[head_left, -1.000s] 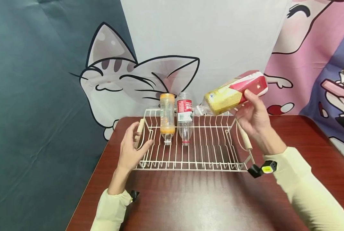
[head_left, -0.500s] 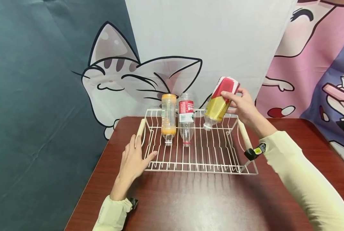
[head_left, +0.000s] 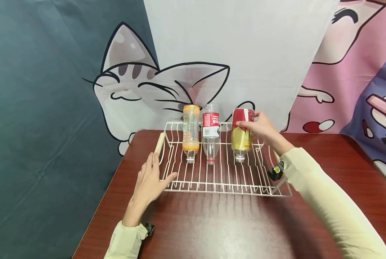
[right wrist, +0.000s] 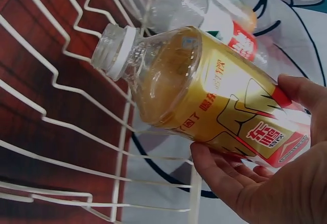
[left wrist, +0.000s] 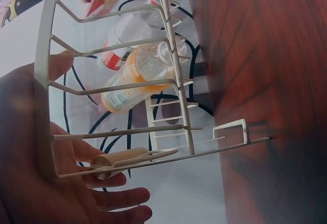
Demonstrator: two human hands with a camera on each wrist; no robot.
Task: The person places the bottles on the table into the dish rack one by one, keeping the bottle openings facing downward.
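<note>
My right hand (head_left: 261, 128) grips an upside-down plastic bottle (head_left: 241, 133) by its red base end, thumb on one side and fingers on the other. The bottle has a gold and red label, and its capless neck points down over the white wire rack (head_left: 222, 193). In the right wrist view the neck of this gold bottle (right wrist: 199, 91) sits close over the wires. My left hand (head_left: 148, 180) is at the rack's front left corner, fingers extended below the wooden handle (head_left: 160, 143) and thumb spread toward the wires.
Two more bottles lean neck-down in the rack: one clear with orange bands (head_left: 191, 129), one clear with a red and white label (head_left: 210, 126). The rack stands on a reddish-brown table (head_left: 212, 226), before a cartoon-printed cloth (head_left: 245, 43).
My right hand has brought the gold bottle left and down, turning it from nearly level to neck-down over the rack. My left hand has moved slightly down from beside the handle to the rack's corner.
</note>
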